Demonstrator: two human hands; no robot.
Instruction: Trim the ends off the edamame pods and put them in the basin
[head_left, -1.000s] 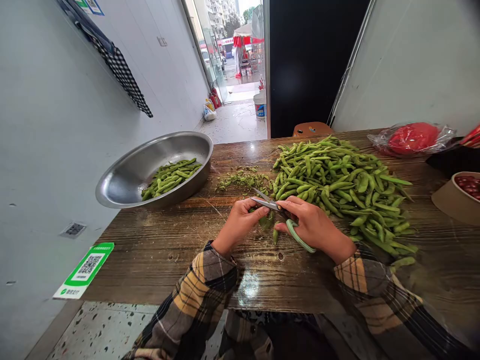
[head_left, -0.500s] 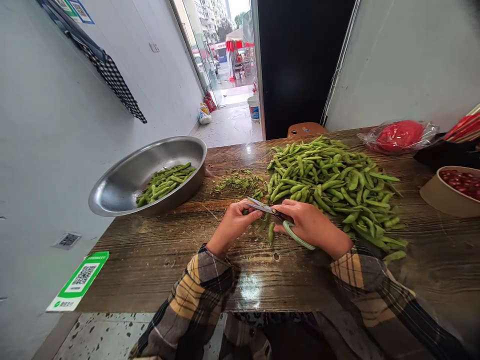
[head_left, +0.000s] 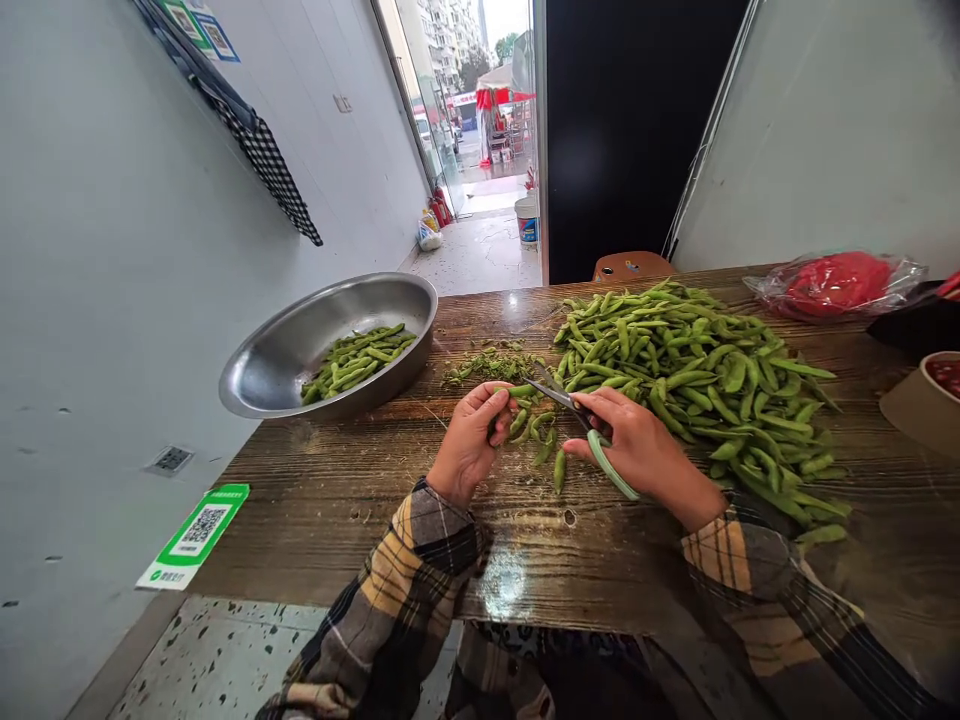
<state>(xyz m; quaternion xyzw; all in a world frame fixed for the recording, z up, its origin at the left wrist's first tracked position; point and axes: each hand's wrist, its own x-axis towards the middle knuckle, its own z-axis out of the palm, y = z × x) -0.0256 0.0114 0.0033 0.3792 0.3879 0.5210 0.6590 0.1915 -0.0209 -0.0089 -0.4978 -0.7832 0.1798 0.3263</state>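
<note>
Between the thumb and fingers of my left hand [head_left: 474, 437] is a green edamame pod [head_left: 523, 391], its free end pointing right. My right hand [head_left: 636, 448] grips scissors [head_left: 609, 464] with pale green handles; their blades are parted near the pod's tip. Several loose pods [head_left: 559, 470] lie on the wooden table under the blades. A large heap of edamame pods [head_left: 697, 390] spreads beyond and to the right of my right hand. Behind my left hand sits a small pile of green trimmings [head_left: 495, 363].
A steel basin [head_left: 255, 375] holding some pods stands on the table's left. A green QR-code card [head_left: 196, 535] is at the left edge. At the right are a red item in clear plastic [head_left: 840, 283] and a paper bowl [head_left: 911, 405] of red contents.
The scissor blades have parted and drawn away from my left fingers. The pod in my left hand now sticks out to the right. The whole view has shifted, so the scene sits further right.
</note>
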